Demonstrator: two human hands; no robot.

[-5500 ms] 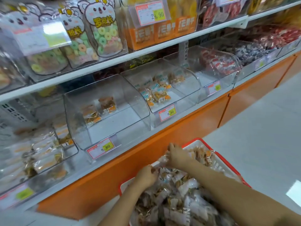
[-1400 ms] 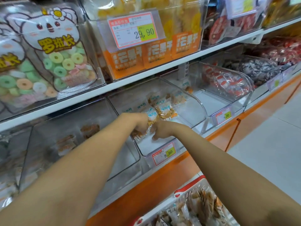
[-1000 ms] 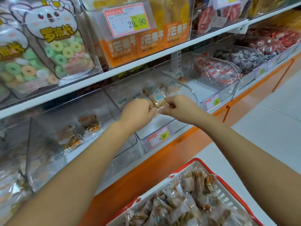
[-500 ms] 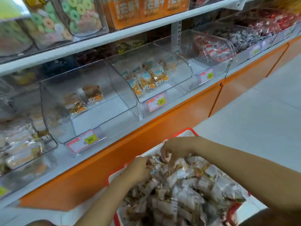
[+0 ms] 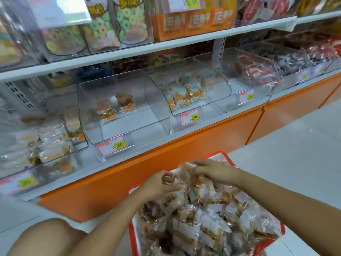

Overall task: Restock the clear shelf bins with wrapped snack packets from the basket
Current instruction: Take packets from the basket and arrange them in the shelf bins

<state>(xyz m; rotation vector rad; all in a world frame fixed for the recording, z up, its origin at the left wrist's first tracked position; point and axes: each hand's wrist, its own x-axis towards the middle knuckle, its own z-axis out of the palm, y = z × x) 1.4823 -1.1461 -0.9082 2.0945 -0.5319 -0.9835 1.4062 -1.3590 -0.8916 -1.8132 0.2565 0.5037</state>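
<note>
A red basket [image 5: 131,235] stands on the floor in front of me, heaped with clear-wrapped snack packets [image 5: 212,220]. Both my hands are at the far end of the heap. My left hand [image 5: 158,187] curls its fingers round a packet. My right hand [image 5: 212,170] pinches the wrapper of another packet at its fingertips. Above, on the lower shelf, one clear bin [image 5: 129,119] holds two packets at its back. The clear bin to its right [image 5: 190,93] holds several blue-and-orange packets.
A fuller bin [image 5: 46,143] sits at the left and a bin of red packets [image 5: 256,72] at the right. Price tags hang on the bin fronts. The orange shelf base [image 5: 184,150] runs just behind the basket. My knee [image 5: 49,235] is at the lower left; grey floor lies to the right.
A second ago both hands were up at the middle bin placing packets. They have come down into the basket, and now grip packets at the far end of the heap.
</note>
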